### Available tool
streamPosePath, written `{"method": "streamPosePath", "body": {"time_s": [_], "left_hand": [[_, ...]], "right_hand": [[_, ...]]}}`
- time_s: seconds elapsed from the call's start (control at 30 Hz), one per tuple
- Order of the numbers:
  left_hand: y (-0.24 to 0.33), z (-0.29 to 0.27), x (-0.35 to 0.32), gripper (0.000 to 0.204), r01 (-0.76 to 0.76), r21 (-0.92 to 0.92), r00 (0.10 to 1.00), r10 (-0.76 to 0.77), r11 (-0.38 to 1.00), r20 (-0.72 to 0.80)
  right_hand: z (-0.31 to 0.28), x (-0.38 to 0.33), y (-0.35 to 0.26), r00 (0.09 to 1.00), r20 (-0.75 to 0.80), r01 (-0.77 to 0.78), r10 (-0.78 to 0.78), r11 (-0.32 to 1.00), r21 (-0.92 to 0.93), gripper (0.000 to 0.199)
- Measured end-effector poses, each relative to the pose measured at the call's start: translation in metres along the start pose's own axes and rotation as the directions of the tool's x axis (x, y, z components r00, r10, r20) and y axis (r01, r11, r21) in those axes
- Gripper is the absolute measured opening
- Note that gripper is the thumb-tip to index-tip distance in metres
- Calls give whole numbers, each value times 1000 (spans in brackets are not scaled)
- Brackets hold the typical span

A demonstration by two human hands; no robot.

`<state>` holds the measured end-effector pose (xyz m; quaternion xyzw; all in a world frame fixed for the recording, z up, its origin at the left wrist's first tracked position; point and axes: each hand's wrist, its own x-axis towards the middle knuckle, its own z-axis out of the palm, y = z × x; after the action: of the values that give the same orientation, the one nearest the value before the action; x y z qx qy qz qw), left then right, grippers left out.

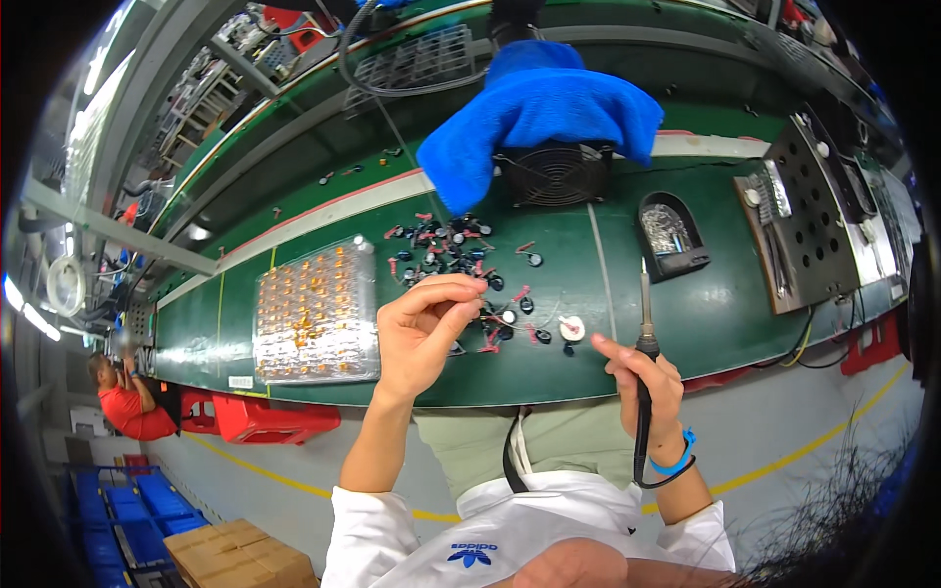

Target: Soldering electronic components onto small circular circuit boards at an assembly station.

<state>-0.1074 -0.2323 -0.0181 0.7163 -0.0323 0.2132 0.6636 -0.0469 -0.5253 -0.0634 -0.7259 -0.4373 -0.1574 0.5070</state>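
green bench (pixel 686 304), black-handled soldering iron (pixel 644 338)

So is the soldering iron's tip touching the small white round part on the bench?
Apart. The head view shows the soldering iron held upright in the right hand, its tip raised well above and right of the white round part.

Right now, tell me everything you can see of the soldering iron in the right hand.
The slim black-handled soldering iron stands nearly upright in the right hand, fingers wrapped around its dark grip like a pen. A thin metallic shaft rises from the grip to a narrow tip pointing away over the green workbench, touching nothing that shows. A black cord leaves the handle's lower end, running down past the wrist with its blue band.
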Motion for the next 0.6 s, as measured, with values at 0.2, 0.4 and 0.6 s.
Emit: {"method": "streamPosePath", "body": {"time_s": [0.2, 0.4, 0.6], "left_hand": [[1, 35, 11, 32, 120, -57, 993, -120, 991, 15], [-7, 54, 14, 38, 127, 35, 987, -130, 991, 98], [-18, 66, 9, 37, 141, 115, 970, -161, 983, 183]], "right_hand": [[-13, -15, 2, 994, -107, 8, 5, 993, 120, 56], [-21, -20, 7, 991, -135, 11, -8, 1000, 27, 58], [-22, -20, 3, 994, -105, -34, 38, 999, 32, 36]]}}
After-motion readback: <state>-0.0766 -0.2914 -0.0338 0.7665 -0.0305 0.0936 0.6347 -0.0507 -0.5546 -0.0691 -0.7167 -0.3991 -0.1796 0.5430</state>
